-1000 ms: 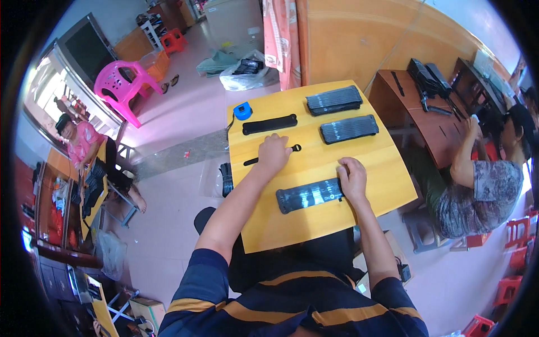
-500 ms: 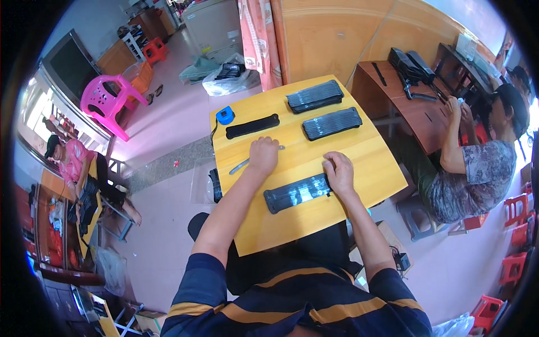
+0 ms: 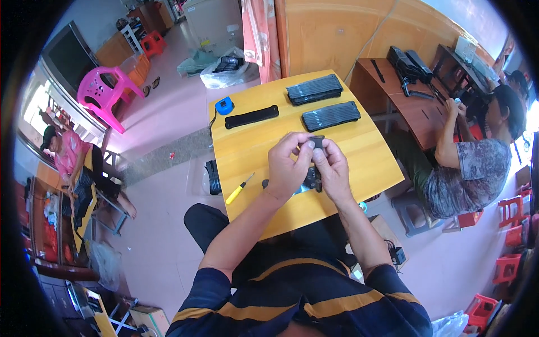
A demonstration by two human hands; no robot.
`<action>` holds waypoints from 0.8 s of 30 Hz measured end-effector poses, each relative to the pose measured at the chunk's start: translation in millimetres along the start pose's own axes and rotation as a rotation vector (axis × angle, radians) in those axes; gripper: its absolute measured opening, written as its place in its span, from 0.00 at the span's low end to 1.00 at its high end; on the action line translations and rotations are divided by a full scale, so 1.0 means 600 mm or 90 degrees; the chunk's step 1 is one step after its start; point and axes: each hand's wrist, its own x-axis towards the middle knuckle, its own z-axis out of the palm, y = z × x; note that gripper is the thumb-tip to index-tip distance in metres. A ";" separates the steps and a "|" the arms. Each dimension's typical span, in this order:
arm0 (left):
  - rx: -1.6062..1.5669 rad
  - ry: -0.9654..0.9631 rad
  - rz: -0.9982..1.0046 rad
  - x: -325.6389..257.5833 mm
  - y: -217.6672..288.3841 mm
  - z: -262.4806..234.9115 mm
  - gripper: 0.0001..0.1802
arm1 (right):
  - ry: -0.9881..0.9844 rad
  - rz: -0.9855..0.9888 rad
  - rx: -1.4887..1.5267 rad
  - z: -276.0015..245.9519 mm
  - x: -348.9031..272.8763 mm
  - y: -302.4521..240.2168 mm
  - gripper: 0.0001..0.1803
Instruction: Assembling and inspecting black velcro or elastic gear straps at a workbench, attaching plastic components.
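Over the yellow table [image 3: 370,160], my left hand [image 3: 290,163] and my right hand [image 3: 332,168] are held close together. Thumbs and fingers of both pinch a small black piece [image 3: 318,141] that stands up between them. Under my hands a flat black strip with a shiny face [image 3: 309,178] shows only in part; whether it joins the pinched piece I cannot tell. A yellow-handled screwdriver [image 3: 240,189] lies left of my left wrist. Farther off are a long black strip [image 3: 252,117] with eared ends and two stacks of wrapped black strips, the far stack [image 3: 314,90] and the nearer stack [image 3: 331,116].
A blue tape measure [image 3: 224,105] sits at the table's far left corner. On the right a person in a patterned shirt [image 3: 477,168] works at a brown desk [image 3: 387,90]. Another person in pink [image 3: 73,154] sits at far left. A pink chair [image 3: 109,92] stands beyond.
My hands have come together from apart and now pinch the small black piece. The thin grey bar that lay under my left hand is gone from its place. The screwdriver has come into sight.
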 end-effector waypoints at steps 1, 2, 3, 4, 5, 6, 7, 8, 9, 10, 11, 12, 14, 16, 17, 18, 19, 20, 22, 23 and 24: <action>-0.010 -0.009 -0.003 -0.011 0.002 -0.004 0.06 | 0.003 0.039 0.011 -0.001 -0.003 0.000 0.13; -0.019 -0.016 -0.008 -0.022 0.004 -0.009 0.07 | -0.015 0.032 -0.006 -0.003 -0.005 0.000 0.09; -0.027 -0.023 -0.013 -0.030 0.006 -0.015 0.07 | -0.016 0.037 -0.007 -0.008 -0.010 -0.004 0.09; -0.027 -0.019 -0.018 -0.036 0.007 -0.024 0.07 | -0.045 0.060 -0.118 -0.012 -0.015 -0.013 0.09; -0.033 -0.012 -0.039 -0.047 0.010 -0.037 0.07 | -0.074 0.085 -0.228 -0.014 -0.025 -0.021 0.09; -0.040 -0.005 -0.059 -0.057 0.013 -0.050 0.07 | -0.100 0.086 -0.274 -0.015 -0.029 -0.027 0.09; -0.038 -0.002 -0.068 -0.065 0.016 -0.064 0.07 | -0.103 0.095 -0.273 -0.018 -0.031 -0.031 0.09; -0.001 -0.028 -0.107 -0.073 0.013 -0.079 0.07 | -0.146 0.094 -0.334 -0.022 -0.033 -0.028 0.09; 0.034 -0.055 -0.146 -0.080 0.010 -0.088 0.07 | -0.190 0.093 -0.394 -0.025 -0.035 -0.026 0.10; 0.021 -0.052 -0.182 -0.086 0.005 -0.092 0.07 | -0.211 0.104 -0.431 -0.026 -0.036 -0.025 0.10; 0.023 -0.044 -0.192 -0.092 0.001 -0.099 0.07 | -0.221 0.112 -0.428 -0.025 -0.037 -0.028 0.10; 0.039 -0.054 -0.211 -0.102 -0.006 -0.108 0.06 | -0.252 0.092 -0.465 -0.023 -0.039 -0.032 0.09; 0.053 -0.061 -0.241 -0.126 -0.028 -0.121 0.06 | -0.321 0.098 -0.497 -0.027 -0.040 -0.036 0.09; 0.047 -0.060 -0.311 -0.156 -0.055 -0.132 0.05 | -0.360 0.080 -0.525 -0.045 -0.041 -0.029 0.09; 0.046 -0.057 -0.322 -0.168 -0.065 -0.136 0.05 | -0.388 0.054 -0.554 -0.058 -0.042 -0.024 0.08; 0.057 -0.052 -0.340 -0.180 -0.072 -0.140 0.05 | -0.408 0.086 -0.560 -0.073 -0.042 -0.021 0.09; 0.069 -0.048 -0.359 -0.190 -0.077 -0.144 0.05 | -0.416 0.095 -0.558 -0.084 -0.043 -0.023 0.09; 0.068 -0.045 -0.369 -0.197 -0.080 -0.147 0.05 | -0.416 0.133 -0.581 -0.094 -0.043 -0.030 0.09; 0.101 -0.052 -0.367 -0.208 -0.084 -0.152 0.06 | -0.430 0.186 -0.608 -0.120 -0.044 -0.035 0.09; 0.103 -0.049 -0.377 -0.213 -0.087 -0.153 0.06 | -0.436 0.193 -0.603 -0.137 -0.046 -0.031 0.09; 0.108 -0.054 -0.383 -0.217 -0.091 -0.154 0.07 | -0.407 0.216 -0.580 -0.151 -0.048 -0.025 0.09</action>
